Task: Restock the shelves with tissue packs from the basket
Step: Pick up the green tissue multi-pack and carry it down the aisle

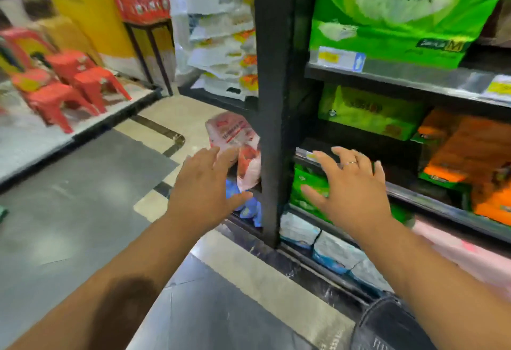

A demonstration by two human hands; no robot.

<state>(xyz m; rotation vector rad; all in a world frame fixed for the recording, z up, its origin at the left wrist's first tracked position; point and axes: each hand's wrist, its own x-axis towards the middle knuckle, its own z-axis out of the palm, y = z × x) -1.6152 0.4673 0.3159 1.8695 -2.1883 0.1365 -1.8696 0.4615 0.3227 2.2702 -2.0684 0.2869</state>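
I stand on a grey and beige tiled floor (83,197) beside a black shelf post (272,100), red stools (74,84) off to my left and the dark basket (387,324) low at my right. Both hands are spread and hold nothing. My left hand (204,186) is before a pink pack (232,131) and my right hand (351,186) is over a green tissue pack (307,183) at the lower shelf's edge.

A black shelving unit (272,100) stands before me on a tiled floor (83,197). Its upper shelf (401,78) carries 1 big green tissue pack (401,12). The shelf below (431,201) holds a green pack (367,111) beside orange packs (464,150). Lowest lie white-and-blue packs (334,253). A dark basket (387,324) sits on the floor.
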